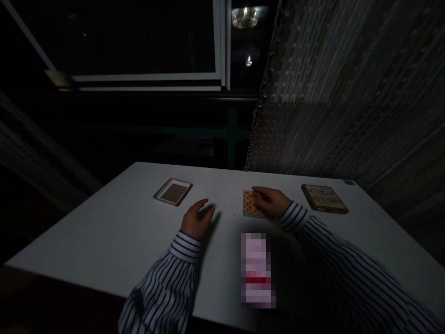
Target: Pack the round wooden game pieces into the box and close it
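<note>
A small clear-edged tray of round Chinese chess pieces [248, 204], tan with red characters, lies near the middle of the white table. Over its right part is my right hand [273, 200], its fingers curled down onto the pieces. What lies between those fingertips is hidden, and the hand covers part of the tray. To the left, my left hand [196, 220] hovers just above the tabletop, thumb and fingers apart, holding nothing. Beyond it sits a shallow open box part [167, 202] with a pale rim and brown inside.
A flat box with a printed cover [324, 198] lies on the right of the white table [104, 232]. A pixelated pink and red patch [256, 264] shows near the front. Hanging string curtains [313, 116] and a window frame [149, 76] stand behind the table.
</note>
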Tool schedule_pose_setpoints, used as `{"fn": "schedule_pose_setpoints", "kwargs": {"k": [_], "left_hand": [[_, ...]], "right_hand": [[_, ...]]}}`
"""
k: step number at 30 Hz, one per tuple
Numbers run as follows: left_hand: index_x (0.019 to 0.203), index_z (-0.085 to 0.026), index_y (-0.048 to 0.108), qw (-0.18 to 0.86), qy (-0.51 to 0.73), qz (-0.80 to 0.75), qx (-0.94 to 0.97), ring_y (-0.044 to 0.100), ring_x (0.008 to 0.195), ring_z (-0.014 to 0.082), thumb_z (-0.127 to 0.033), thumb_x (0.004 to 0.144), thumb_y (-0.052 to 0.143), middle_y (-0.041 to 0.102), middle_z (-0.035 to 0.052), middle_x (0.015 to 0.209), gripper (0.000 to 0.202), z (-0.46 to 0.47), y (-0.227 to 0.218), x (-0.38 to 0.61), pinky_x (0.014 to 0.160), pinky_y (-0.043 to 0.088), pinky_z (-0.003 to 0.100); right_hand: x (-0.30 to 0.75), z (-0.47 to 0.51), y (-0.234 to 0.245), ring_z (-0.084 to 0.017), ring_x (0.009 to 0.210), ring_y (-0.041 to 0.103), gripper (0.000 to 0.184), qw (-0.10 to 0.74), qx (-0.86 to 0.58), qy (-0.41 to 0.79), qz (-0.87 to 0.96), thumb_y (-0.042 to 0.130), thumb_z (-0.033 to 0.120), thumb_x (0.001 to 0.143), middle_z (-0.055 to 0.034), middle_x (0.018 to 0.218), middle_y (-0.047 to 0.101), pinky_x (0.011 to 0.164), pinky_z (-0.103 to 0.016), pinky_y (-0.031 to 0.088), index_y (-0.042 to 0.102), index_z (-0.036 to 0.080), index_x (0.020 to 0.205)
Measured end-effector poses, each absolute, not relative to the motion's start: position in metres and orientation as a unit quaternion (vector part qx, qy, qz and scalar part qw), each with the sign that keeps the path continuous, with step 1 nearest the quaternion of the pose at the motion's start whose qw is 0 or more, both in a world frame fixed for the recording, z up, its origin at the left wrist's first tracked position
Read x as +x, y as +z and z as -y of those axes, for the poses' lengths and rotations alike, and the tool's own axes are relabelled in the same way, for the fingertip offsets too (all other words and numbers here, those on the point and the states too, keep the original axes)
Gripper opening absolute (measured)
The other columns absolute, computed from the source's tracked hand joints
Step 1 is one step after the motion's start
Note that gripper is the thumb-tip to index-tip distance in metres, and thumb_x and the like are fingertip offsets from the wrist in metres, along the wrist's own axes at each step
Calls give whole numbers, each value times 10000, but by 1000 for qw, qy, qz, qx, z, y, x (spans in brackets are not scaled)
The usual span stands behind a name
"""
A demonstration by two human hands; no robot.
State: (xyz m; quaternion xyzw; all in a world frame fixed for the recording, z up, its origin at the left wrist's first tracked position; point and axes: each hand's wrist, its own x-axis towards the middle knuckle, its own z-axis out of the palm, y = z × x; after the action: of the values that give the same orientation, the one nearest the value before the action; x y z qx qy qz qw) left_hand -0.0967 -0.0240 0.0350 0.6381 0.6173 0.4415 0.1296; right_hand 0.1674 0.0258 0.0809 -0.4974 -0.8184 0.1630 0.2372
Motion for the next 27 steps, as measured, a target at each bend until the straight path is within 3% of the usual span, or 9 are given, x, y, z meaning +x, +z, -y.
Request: {"fn": "schedule_pose_setpoints", "kwargs": {"k": [4, 11, 20, 27], "left_hand": [[1040, -157, 594, 126, 450, -631, 619, 595, 917, 225, -412, 713, 567, 639, 95, 972, 416, 25, 34, -106, 827, 476, 379], [1025, -170, 601, 115, 452, -670, 577, 596, 911, 232, -420, 711, 560, 639, 93, 967, 403, 28, 26, -127, 823, 472, 388], [1016, -172, 595, 92, 450, -711, 532, 600, 886, 238, -417, 717, 544, 632, 93, 953, 389, 29, 21, -155, 779, 486, 388], [1033, -169, 559, 34, 440, -719, 537, 586, 926, 242, -390, 728, 531, 617, 101, 996, 378, 24, 16, -179, 782, 480, 372]], "right_hand": [[152, -31, 88, -185, 944, 588, 435, 235, -480, 164, 829, 504, 294, 764, -91, 1048, 635, 834, -299, 451, 527, 121, 1162], [119, -44, 87, -150, 806, 606, 424, 197, -451, 168, 854, 498, 312, 773, -66, 1014, 642, 768, -280, 455, 525, 149, 1163], [67, -57, 86, -169, 858, 592, 440, 129, -405, 163, 890, 482, 309, 770, -76, 1031, 632, 792, -285, 433, 521, 134, 1172], [37, -77, 75, -158, 823, 597, 411, 133, -406, 195, 883, 502, 307, 758, -47, 993, 645, 778, -269, 435, 551, 180, 1145]]}}
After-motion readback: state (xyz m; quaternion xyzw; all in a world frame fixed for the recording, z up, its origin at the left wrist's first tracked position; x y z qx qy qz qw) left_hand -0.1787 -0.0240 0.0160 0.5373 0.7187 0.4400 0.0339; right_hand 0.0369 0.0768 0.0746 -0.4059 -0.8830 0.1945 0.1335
